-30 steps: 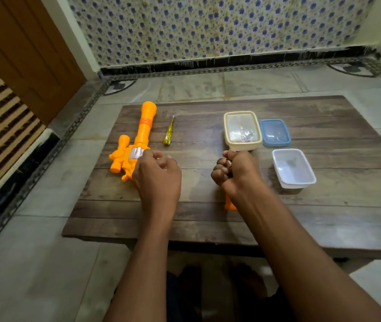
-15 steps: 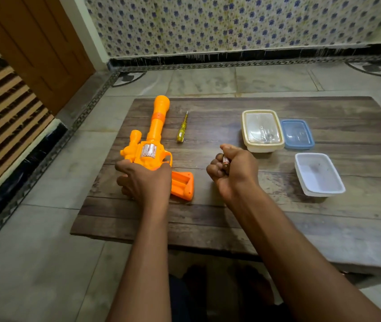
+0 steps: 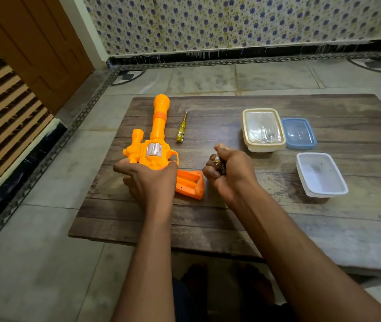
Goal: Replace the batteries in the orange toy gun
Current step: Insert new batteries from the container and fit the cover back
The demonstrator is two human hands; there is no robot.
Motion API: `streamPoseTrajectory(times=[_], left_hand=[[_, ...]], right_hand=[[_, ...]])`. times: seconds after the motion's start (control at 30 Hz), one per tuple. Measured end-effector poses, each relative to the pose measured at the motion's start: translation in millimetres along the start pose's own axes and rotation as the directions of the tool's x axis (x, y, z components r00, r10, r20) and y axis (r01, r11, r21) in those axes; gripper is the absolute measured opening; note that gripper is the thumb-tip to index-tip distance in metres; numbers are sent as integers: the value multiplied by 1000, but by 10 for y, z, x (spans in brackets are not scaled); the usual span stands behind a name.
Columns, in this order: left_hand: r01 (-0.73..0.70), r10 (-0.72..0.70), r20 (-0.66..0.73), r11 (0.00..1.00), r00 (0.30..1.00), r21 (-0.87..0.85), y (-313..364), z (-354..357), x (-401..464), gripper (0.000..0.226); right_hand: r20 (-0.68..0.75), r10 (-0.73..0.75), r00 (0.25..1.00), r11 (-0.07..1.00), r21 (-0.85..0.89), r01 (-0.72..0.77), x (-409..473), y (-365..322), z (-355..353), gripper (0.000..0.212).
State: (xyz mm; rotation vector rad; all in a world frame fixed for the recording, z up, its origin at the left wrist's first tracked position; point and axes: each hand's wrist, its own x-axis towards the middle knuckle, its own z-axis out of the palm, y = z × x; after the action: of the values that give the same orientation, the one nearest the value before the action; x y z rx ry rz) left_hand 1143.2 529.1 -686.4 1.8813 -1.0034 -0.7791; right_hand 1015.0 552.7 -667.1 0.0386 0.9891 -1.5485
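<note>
The orange toy gun [image 3: 156, 138] lies on the low wooden table [image 3: 231, 219], barrel pointing away from me. My left hand [image 3: 149, 180] grips its body near the handle. The grip's open battery compartment [image 3: 188, 184] shows empty slots just right of that hand. My right hand [image 3: 227, 173] is curled into a fist round batteries [image 3: 217, 164], whose ends poke out between the fingers. It hovers right of the gun's grip, apart from it.
A yellow screwdriver [image 3: 181, 130] lies right of the barrel. A cream lidded box [image 3: 263, 129] stands at the back, a blue lid [image 3: 299, 133] beside it. An open white tub [image 3: 321, 174] sits at the right. A wooden door and a tiled wall surround the floor.
My left hand slid from over the gun's middle to its rear and turned it, uncovering the open battery compartment. My right fist stayed closed on the batteries and barely moved.
</note>
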Motion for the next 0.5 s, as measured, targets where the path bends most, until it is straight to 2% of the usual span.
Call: streamPoseTrajectory(times=[0.23,0.37,0.43,0.5], left_hand=[[-40,40,-23,999,999,-13,-21,1,31,89],[88,-86,20,990,996,-109,17,35,46,94],[139,-128,67,971,990,-196,41,50,19,95],[163,-130,120,931,984,-328,51,61,-5,97]], right_hand=[[48,-84,995,994,-70,87,36,-59,-73,18],[126,-190,974,958,-195,212,30,-24,-94,25],[184,-254,950,915,-271,297,24,9,-109,23],[255,-364,896,814,-381,439,23,26,-120,16]])
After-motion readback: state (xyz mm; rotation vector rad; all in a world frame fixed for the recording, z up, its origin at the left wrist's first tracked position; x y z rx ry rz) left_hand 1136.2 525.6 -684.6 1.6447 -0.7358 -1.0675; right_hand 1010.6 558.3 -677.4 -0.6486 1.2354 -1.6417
